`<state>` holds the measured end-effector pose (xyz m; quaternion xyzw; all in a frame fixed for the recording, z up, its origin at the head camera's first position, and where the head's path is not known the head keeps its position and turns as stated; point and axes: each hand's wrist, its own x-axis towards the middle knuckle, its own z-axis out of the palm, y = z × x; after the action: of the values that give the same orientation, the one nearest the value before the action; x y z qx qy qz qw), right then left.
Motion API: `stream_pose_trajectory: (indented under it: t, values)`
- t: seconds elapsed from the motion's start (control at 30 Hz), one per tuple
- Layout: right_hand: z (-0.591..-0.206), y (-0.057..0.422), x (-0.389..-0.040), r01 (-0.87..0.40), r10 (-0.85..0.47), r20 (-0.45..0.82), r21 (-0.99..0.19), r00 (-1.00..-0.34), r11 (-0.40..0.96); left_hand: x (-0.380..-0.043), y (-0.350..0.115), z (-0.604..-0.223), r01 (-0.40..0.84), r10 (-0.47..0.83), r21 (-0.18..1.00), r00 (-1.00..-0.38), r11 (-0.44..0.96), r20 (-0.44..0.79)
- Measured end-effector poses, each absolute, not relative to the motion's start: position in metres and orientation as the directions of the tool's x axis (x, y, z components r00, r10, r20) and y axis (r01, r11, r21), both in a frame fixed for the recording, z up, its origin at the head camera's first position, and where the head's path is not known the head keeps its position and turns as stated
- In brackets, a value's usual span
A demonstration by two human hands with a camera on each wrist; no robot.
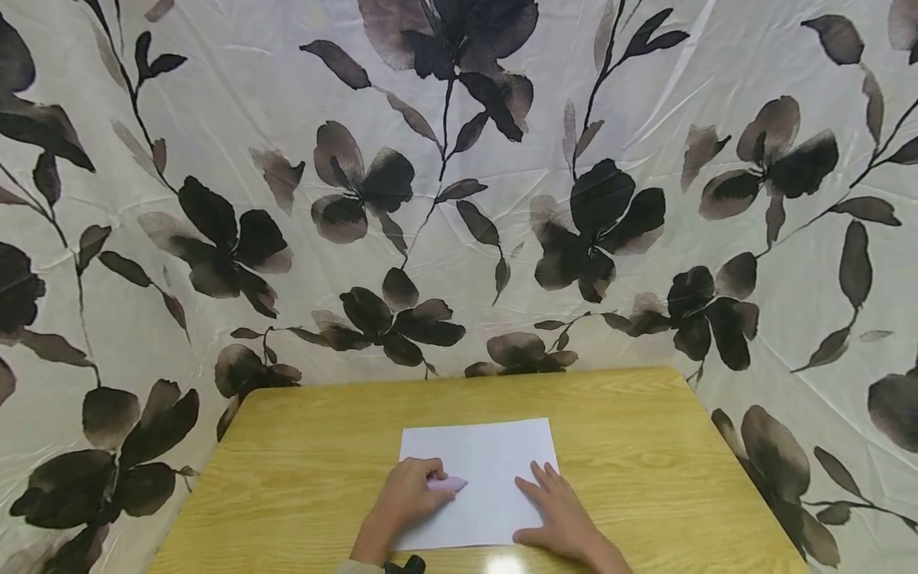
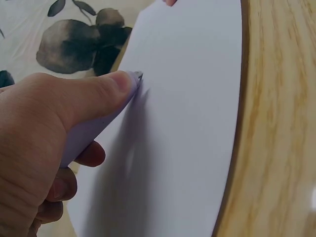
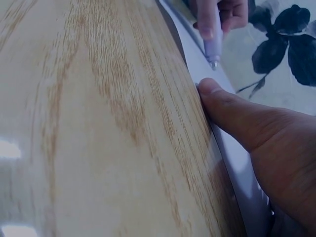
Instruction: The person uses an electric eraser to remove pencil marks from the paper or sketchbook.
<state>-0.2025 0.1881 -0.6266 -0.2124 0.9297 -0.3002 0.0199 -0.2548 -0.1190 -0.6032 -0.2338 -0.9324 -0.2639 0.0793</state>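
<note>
A white sheet of paper [image 1: 491,454] lies on the wooden table. Over its left part, my left hand [image 1: 410,496] grips a lavender pen-shaped tool [image 1: 450,483] with a small metal tip; its exact kind is unclear. In the left wrist view the thumb lies along the tool [image 2: 91,129], and the tip points across the paper [image 2: 187,113]. Whether the tip touches the sheet, I cannot tell. My right hand [image 1: 562,514] rests on the sheet's right side with fingers spread. Its thumb [image 3: 210,87] presses near the paper's front edge in the right wrist view.
The yellow wood-grain table [image 1: 308,454] extends around the sheet on every side. Behind and beside it hangs a pale cloth [image 1: 488,263] with dark flowers. A dark band [image 1: 412,565] sits at my left wrist. Light glares off the table's front edge.
</note>
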Motion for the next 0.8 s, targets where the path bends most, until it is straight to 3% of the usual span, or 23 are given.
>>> stream_pose_trajectory:
  t: [0.23,0.47,0.8]
  values:
    - [-0.625,0.189,-0.2023,-0.39,-0.41,0.096,-0.559,-0.907,0.732,-0.2528,-0.1258,-0.6019,0.441,0.36,0.447,-0.897,0.779,0.257]
    - [-0.6239,0.1876,-0.2016,-0.38,-0.408,0.079,-0.557,-0.91,0.738,-0.2562,-0.12,-0.6019,0.504,0.423,0.421,-0.863,0.754,0.277]
    - [-0.6184,0.186,-0.203,-0.385,-0.418,0.081,-0.572,-0.905,0.724,-0.2542,-0.1259,-0.5982,0.441,0.382,0.421,-0.897,0.793,0.221]
